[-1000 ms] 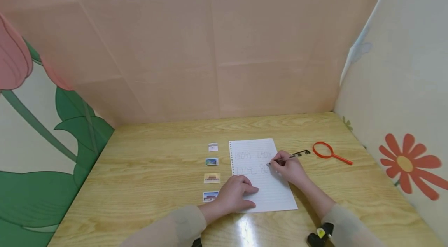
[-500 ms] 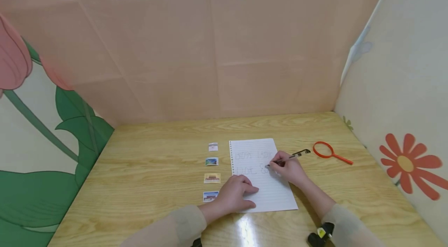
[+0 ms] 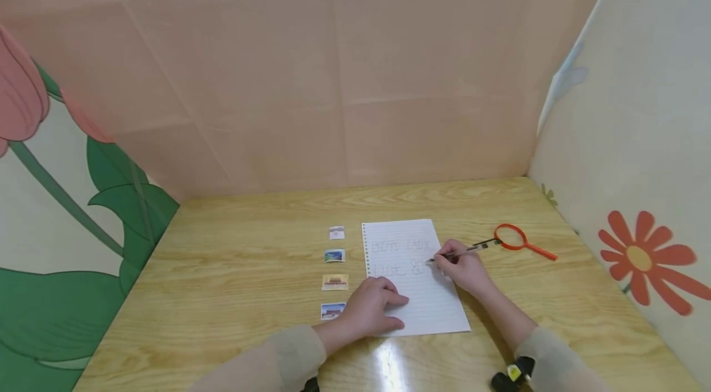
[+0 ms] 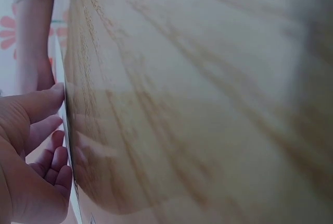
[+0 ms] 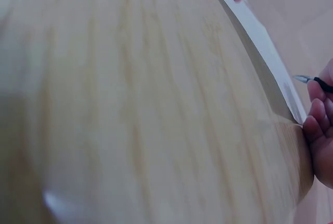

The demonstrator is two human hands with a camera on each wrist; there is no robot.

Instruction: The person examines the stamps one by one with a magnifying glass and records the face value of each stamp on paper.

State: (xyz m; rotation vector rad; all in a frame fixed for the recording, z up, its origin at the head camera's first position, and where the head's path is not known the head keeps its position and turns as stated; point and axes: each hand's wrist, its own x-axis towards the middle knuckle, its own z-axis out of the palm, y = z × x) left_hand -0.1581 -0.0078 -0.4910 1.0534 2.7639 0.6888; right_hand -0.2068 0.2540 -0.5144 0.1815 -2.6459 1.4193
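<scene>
A lined sheet of paper (image 3: 422,312) with holes down its left edge lies on the table, handwritten characters and numbers on its upper half. My right hand (image 3: 463,268) pinches a pen (image 3: 479,246), its tip close over the second written line, beside "80". In the right wrist view the pen's silver tip (image 5: 301,78) points out past the fingers. On the sheet's lower left rests my left hand (image 3: 372,308), thumb and fingers spread. The left wrist view shows this hand (image 4: 31,151) at the paper's edge, fingers loosely bent.
Several small picture stamps stand in a column left of the paper: a pale one (image 3: 336,233), a blue-green one (image 3: 334,255), a yellow one (image 3: 335,282) and a bluish one (image 3: 331,311) partly behind the left wrist. A red magnifying glass (image 3: 524,241) lies right of the pen.
The pen tip has shifted a little to the right along the second line, and the right hand with it. The left hand stays in place on the paper.
</scene>
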